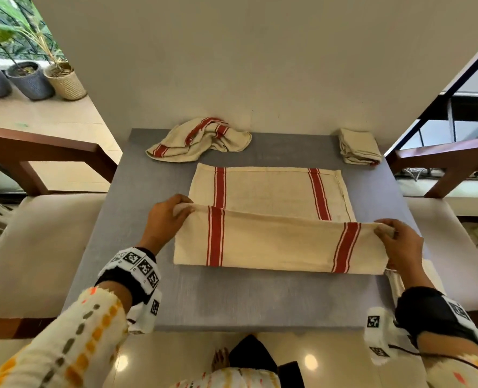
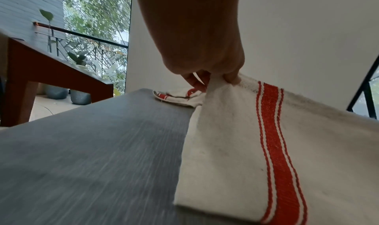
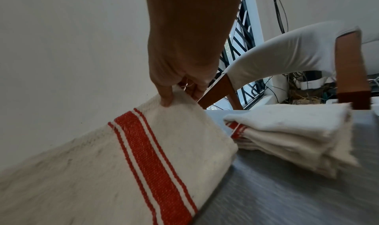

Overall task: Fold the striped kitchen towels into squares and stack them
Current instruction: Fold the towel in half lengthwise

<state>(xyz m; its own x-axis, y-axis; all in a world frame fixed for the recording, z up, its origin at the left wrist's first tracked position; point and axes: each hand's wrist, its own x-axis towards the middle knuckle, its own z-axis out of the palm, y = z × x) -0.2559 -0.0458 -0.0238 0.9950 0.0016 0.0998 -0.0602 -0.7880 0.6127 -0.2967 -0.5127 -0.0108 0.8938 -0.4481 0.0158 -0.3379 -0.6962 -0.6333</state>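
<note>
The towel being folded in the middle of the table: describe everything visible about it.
The towel is cream woven cloth with two red bands, each edged by thin red lines. It lies on the grey table, its far half flat, its near edge lifted and carried back over it, mid-fold. The left hand pinches one lifted corner, the right hand the other. It touches neither the crumpled towel nor the folded stack behind it.

A grey tabletop (image 1: 232, 298) fills the frame's middle, against a plain wall (image 1: 260, 65). Cushioned wooden chairs (image 1: 36, 247) stand at its left and right edges. Three potted plants (image 1: 33, 79) sit upper left; a black railing (image 1: 456, 93) crosses the upper right.
</note>
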